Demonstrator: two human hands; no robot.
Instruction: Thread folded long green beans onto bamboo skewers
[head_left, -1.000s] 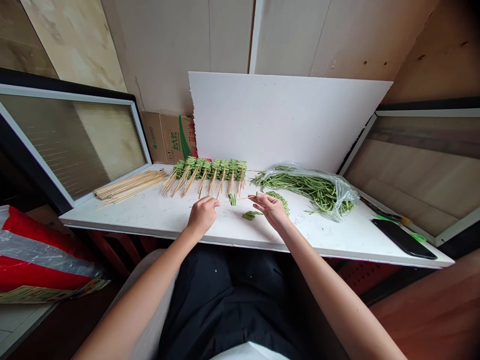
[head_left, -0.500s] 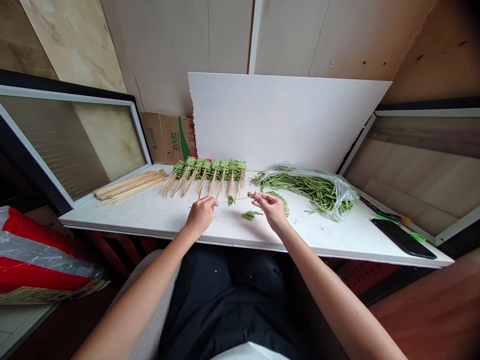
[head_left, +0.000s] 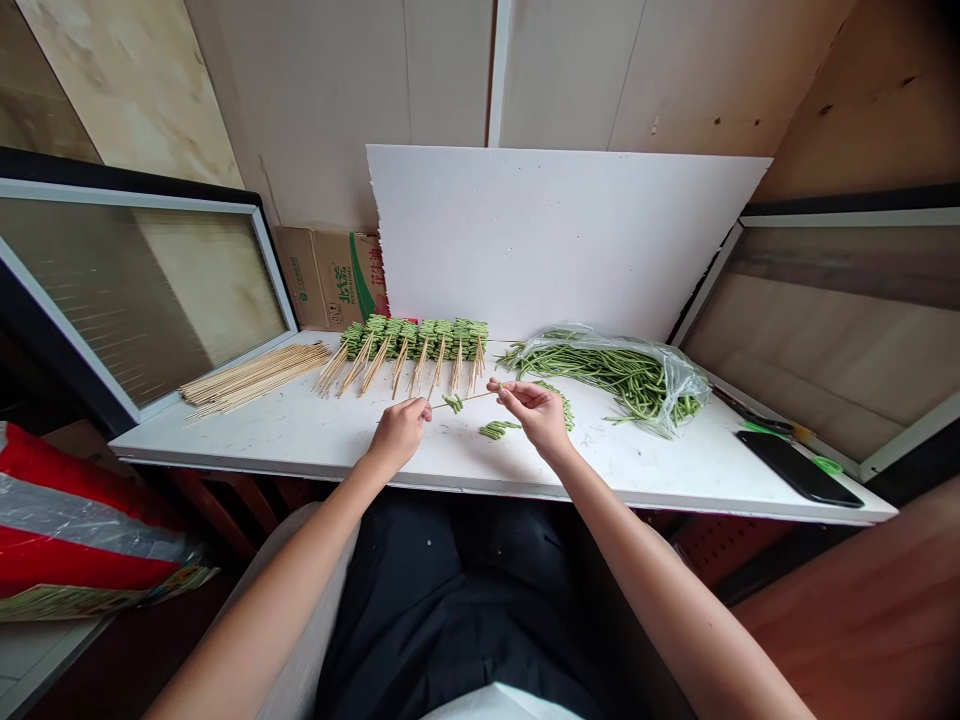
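My left hand [head_left: 399, 432] is closed around the lower part of a thin bamboo skewer [head_left: 475, 397]. Threaded on that skewer are a few short green bean pieces [head_left: 453, 403]. At its far end, the fingertips of my right hand [head_left: 537, 410] pinch a small bean piece [head_left: 500, 387] against the tip. Below, on the white table, lies a small row of cut bean pieces [head_left: 495, 429]. More cut pieces [head_left: 564, 402] are partly hidden behind my right hand. Stacked bean skewers [head_left: 429, 342] stand in rows at the back, their sticks pointing towards me.
Bare bamboo skewers [head_left: 251, 378] lie at the left of the table [head_left: 300, 442]. Long green beans [head_left: 619, 375] spill from a clear plastic bag [head_left: 679, 385] at the right. A black phone [head_left: 799, 468] rests near the right edge. A white board [head_left: 562, 240] leans behind, beside a cardboard box [head_left: 330, 275].
The bean pieces on the skewer have turned and tilted differently. My right fingers keep their pinch at the tip. The whole view has shifted slightly.
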